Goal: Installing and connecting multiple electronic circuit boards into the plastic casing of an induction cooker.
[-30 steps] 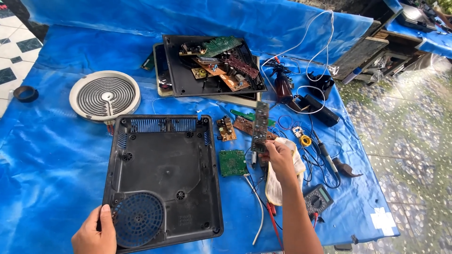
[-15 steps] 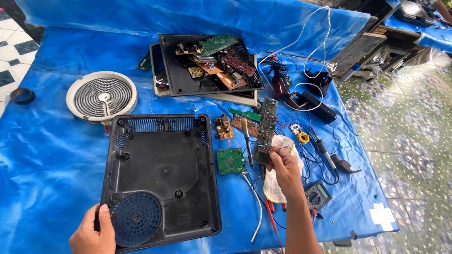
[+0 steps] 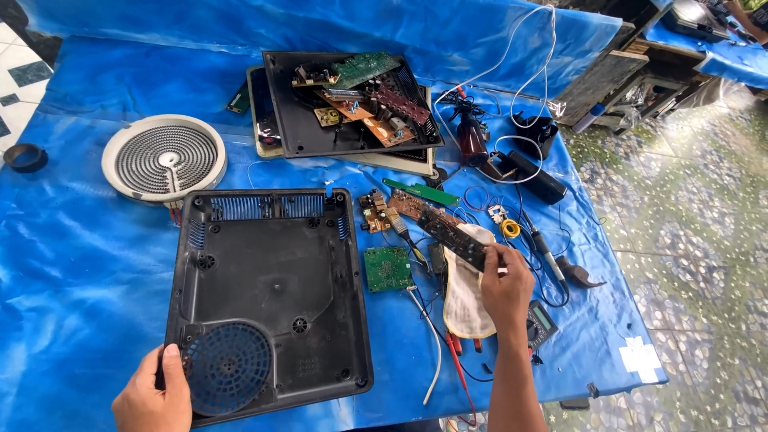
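Note:
My left hand [image 3: 152,396] grips the near left corner of a black plastic cooker base [image 3: 268,280] that lies on the blue sheet, its round fan grille [image 3: 226,366] beside my fingers. My right hand [image 3: 506,290] holds the near end of a long dark circuit board [image 3: 454,234], tilted away to the left, over a white cloth [image 3: 466,300]. A small green circuit board [image 3: 387,268] lies between the base and the cloth.
A round white heating coil [image 3: 164,157] sits at the far left. A black tray [image 3: 352,100] of circuit boards stands at the back. Wires, a soldering iron [image 3: 544,250], a multimeter [image 3: 540,322] and red probes [image 3: 458,360] lie at the right, near the table edge [image 3: 632,320].
My right hand has swung the long board from upright to slanting down-left over the cloth. My left hand keeps its hold on the base corner.

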